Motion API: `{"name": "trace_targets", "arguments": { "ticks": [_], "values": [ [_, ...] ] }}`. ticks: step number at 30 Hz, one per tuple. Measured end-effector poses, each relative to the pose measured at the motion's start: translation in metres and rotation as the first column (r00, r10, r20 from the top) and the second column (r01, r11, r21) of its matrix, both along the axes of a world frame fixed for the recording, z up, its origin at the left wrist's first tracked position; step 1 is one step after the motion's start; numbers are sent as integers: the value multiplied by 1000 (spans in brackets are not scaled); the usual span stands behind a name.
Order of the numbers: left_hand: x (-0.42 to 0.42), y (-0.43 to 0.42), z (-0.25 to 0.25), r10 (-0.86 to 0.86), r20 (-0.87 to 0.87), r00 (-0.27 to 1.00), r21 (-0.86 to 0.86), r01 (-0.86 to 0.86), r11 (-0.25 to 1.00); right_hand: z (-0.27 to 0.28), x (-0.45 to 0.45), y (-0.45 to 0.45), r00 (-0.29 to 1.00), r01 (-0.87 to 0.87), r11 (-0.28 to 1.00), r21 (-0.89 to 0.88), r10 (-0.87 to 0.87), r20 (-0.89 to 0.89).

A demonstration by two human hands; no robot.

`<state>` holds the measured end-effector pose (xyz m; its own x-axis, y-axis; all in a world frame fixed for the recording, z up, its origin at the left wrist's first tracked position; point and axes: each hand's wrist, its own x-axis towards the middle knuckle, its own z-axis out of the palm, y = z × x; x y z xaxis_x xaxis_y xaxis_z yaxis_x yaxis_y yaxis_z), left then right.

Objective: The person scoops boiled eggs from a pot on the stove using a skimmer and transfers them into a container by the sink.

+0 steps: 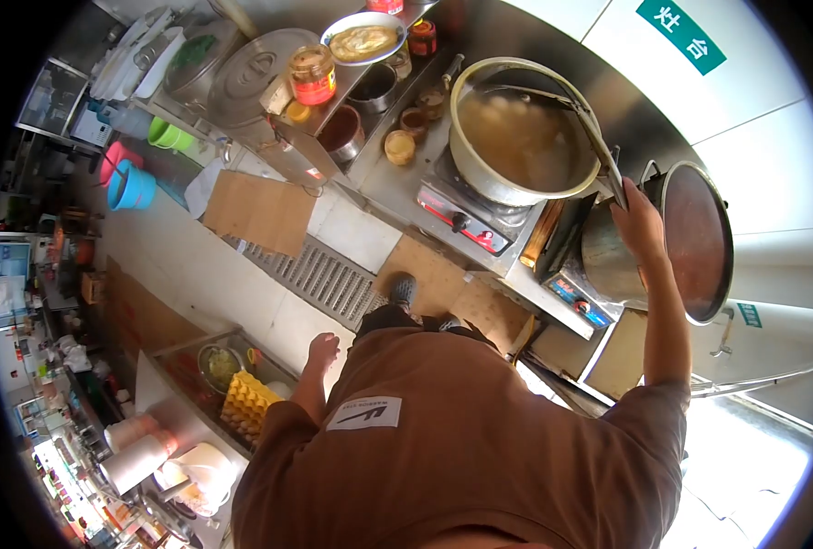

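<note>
My right hand (pixel 640 222) is wrapped round the edge of a metal lid (pixel 599 137), which stands tilted at the right rim of a large metal pot (pixel 480 178). Brown broth (pixel 521 137) with pale lumps fills the pot, and a long utensil lies across its far side. The pot rests on a gas burner (pixel 461 220) with a black knob. My left hand (pixel 323 350) hangs beside my body over the floor, fingers curled; whether anything is in it is too small to tell.
Right of the pot stands a second large pot (pixel 599 247) with reddish-brown contents. Jars (pixel 312 78), a bowl (pixel 363 38) and small pots line the counter to the left. Below are a floor grate (pixel 319 279), cardboard (pixel 258 212), buckets (pixel 132 186) and a yellow egg tray (pixel 249 403).
</note>
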<state>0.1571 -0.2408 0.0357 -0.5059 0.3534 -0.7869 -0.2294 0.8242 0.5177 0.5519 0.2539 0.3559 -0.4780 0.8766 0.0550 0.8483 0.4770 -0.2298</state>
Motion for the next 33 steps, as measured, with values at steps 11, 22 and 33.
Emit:
{"name": "trace_targets", "arguments": {
  "ticks": [11,22,33],
  "values": [
    [-10,16,-7,-79,14,997,7,79,997,1,-1,-47,950,107,988,-107,-133,-282],
    [-14,17,0,-56,-16,998,29,56,998,-12,-18,-52,937,167,975,-149,-204,-284],
    [-13,-5,-16,-43,-12,999,-21,42,999,12,8,-67,910,218,915,-341,-317,-268]
  ]
}}
